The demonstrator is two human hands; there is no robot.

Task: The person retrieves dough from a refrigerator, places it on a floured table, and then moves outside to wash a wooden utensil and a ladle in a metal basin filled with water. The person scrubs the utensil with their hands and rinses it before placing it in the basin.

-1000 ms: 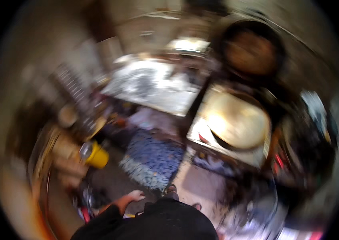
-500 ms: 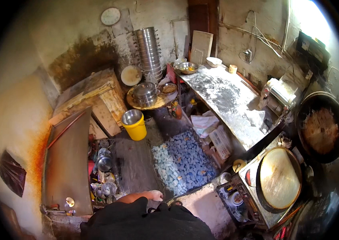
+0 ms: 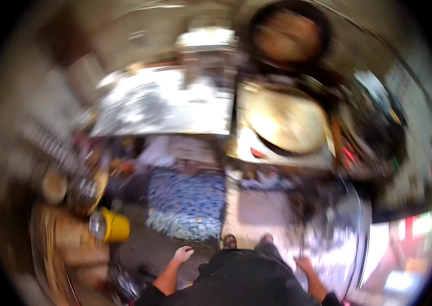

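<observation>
My left hand, dusted white, hangs beside my dark top over the grey floor. On the other side, my right hand hangs low above the pale doorway floor. Nothing can be made out in either hand, and blur hides how the fingers are set. Nearest the left hand lies a blue and white patterned mat. Ahead of me stands a stove top with a large round griddle. To its left is a worktable covered in white powder. Both hands are well away from these surfaces.
A yellow bucket with a metal bowl stands at left, near a lidded pot and a wooden cabinet. A big dark round pan is behind the griddle. A bright opening lies at right.
My view has swung to the right, so the worktable and griddle are now in front. My right hand has come into view, and the left hand hangs farther out from my body.
</observation>
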